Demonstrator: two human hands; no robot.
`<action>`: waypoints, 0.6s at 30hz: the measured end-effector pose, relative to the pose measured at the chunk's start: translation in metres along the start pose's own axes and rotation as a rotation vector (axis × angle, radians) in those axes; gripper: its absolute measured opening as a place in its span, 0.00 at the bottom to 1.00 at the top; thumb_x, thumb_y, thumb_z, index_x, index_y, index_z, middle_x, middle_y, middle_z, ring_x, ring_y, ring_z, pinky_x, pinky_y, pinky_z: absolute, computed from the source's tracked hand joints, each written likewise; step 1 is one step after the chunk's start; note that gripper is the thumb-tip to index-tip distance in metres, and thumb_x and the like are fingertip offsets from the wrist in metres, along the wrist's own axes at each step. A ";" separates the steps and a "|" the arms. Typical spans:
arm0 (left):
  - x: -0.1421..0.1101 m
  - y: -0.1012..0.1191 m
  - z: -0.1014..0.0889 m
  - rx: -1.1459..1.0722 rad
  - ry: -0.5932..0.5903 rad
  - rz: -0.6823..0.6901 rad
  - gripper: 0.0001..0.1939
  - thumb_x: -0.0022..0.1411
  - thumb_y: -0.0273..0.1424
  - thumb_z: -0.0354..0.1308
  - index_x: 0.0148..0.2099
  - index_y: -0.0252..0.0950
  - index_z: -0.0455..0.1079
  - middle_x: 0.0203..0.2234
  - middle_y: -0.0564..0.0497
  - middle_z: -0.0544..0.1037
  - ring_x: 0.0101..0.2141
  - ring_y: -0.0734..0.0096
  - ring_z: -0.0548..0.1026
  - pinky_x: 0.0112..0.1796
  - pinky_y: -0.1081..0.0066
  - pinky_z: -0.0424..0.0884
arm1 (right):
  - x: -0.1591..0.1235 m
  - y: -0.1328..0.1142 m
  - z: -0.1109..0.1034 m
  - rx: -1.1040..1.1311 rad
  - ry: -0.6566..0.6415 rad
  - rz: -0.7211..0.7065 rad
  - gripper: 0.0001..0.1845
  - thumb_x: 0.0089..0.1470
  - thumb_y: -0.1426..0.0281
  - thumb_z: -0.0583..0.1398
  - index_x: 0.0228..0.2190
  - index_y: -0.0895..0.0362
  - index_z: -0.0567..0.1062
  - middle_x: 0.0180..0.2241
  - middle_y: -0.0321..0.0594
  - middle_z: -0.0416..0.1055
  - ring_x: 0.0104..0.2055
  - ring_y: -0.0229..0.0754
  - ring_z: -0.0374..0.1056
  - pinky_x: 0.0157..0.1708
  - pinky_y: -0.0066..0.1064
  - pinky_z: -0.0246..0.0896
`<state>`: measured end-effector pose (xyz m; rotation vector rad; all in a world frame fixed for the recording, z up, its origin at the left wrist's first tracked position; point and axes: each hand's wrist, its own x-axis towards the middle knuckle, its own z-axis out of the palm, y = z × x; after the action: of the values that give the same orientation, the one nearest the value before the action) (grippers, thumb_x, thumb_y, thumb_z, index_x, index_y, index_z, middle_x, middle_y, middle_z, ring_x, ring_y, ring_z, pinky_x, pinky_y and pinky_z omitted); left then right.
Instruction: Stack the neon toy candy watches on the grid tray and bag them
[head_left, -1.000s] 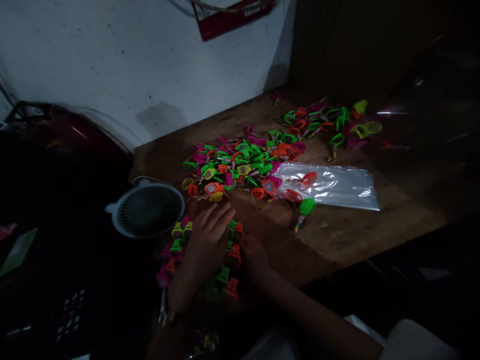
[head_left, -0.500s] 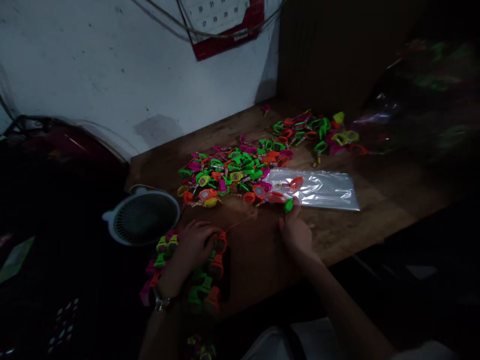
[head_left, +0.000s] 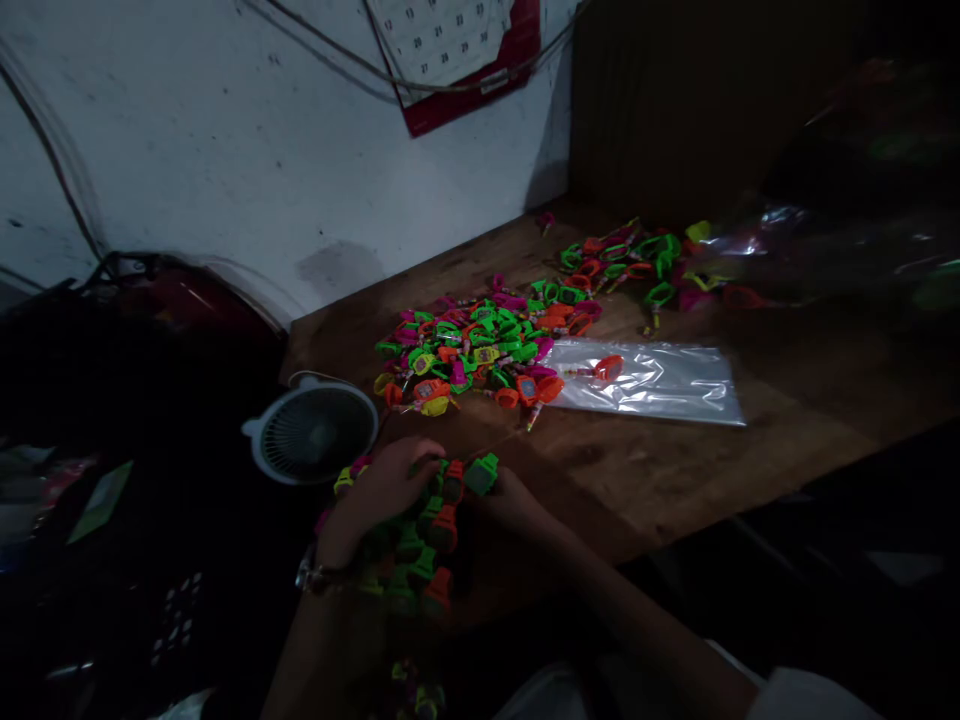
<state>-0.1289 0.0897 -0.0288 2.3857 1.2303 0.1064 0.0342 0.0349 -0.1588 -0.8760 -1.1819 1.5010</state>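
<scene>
On the worktop (head_left: 750, 480), rows of toy watches (head_left: 411, 543) sit by the front left corner. The left hand (head_left: 388, 486) bends over them; I can't tell if it grips. The right hand (head_left: 511, 497) pinches a green watch (head_left: 481, 474) just beside the rows' right side.

hands (head_left: 386, 487) by toy watches (head_left: 443, 530) (right holds green watch (head_left: 481, 474))

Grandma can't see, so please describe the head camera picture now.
A person's right hand holds a green toy watch; the left hand is over more watches. Farther back, a watch pile and clear plastic lie on a wooden table.
</scene>
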 end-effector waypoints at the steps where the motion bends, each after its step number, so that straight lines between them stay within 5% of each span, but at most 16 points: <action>1: -0.002 0.000 0.001 0.000 0.003 -0.005 0.13 0.65 0.34 0.46 0.46 0.39 0.70 0.42 0.50 0.77 0.44 0.67 0.73 0.48 0.66 0.68 | 0.001 -0.001 -0.002 -0.042 -0.025 -0.014 0.13 0.48 0.67 0.61 0.37 0.61 0.76 0.36 0.39 0.75 0.38 0.44 0.70 0.41 0.34 0.64; 9: -0.015 0.005 0.028 0.031 0.157 0.095 0.17 0.65 0.31 0.48 0.55 0.37 0.65 0.50 0.45 0.73 0.52 0.63 0.68 0.53 0.57 0.63 | 0.013 -0.007 -0.027 -0.090 -0.292 -0.007 0.17 0.49 0.66 0.63 0.42 0.59 0.74 0.40 0.38 0.75 0.42 0.45 0.70 0.45 0.36 0.64; 13: -0.006 0.013 0.037 0.109 0.080 0.099 0.16 0.62 0.30 0.52 0.53 0.42 0.67 0.47 0.50 0.75 0.51 0.60 0.68 0.57 0.49 0.53 | 0.017 0.011 -0.024 -0.127 -0.218 -0.011 0.21 0.49 0.64 0.62 0.45 0.59 0.72 0.43 0.41 0.74 0.46 0.48 0.69 0.49 0.41 0.61; 18: -0.002 0.015 0.042 0.095 0.174 0.036 0.14 0.61 0.23 0.47 0.46 0.37 0.68 0.39 0.48 0.75 0.43 0.63 0.69 0.50 0.57 0.62 | 0.010 0.015 -0.008 -0.327 -0.123 -0.048 0.15 0.52 0.70 0.56 0.42 0.59 0.73 0.42 0.44 0.75 0.44 0.49 0.70 0.46 0.42 0.64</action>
<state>-0.1074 0.0662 -0.0601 2.5254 1.2965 0.2777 0.0352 0.0459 -0.1751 -0.9729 -1.5579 1.3598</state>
